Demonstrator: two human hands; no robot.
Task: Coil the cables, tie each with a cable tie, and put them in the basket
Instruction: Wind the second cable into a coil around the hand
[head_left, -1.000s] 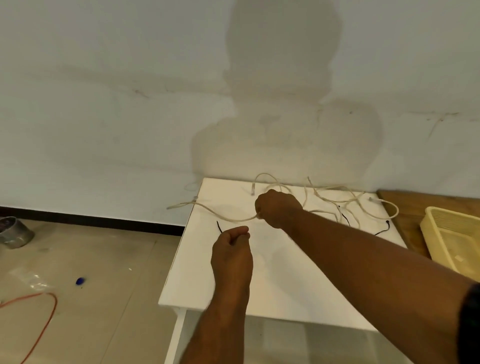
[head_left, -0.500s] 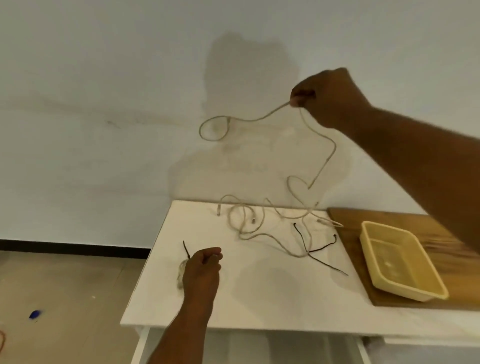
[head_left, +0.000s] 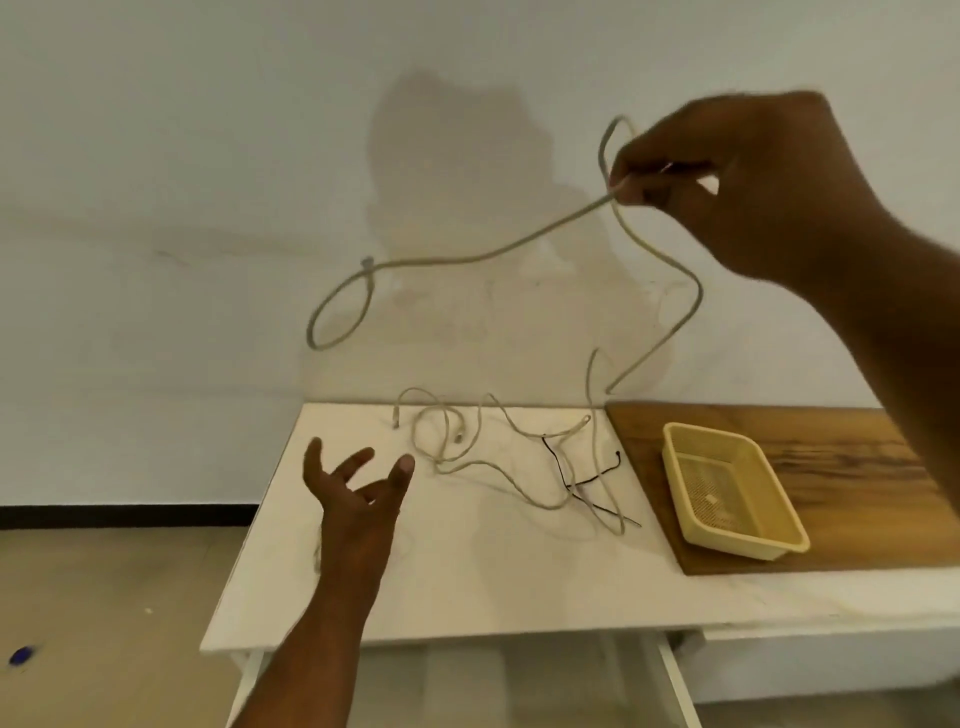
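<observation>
In the head view, the right hand (head_left: 753, 182) is pinching a pale cable (head_left: 493, 254) high above the basket (head_left: 675, 447), and a small loop is standing up from the fingers. One run is swinging out to a hanging loop far left of the basket. The other is dropping toward the back edge of the surface (head_left: 467, 571), just left of the basket. The left hand (head_left: 358, 493) is hovering with fingers spread wide, holding nothing, well left of the basket.

More pale cables (head_left: 452, 441) are lying tangled left of the basket, and black cable ties (head_left: 587, 486) are crossing them on the nearer side. The lifted cable seems to be running into that tangle, so pulling higher is likely dragging the others and the ties along, or tightening a knot. The swinging loop may also kink.

The basket is sitting on a wooden board (head_left: 857, 467) and is holding no cable. Only a pale speck is lying on its mesh floor, too small to identify.
</observation>
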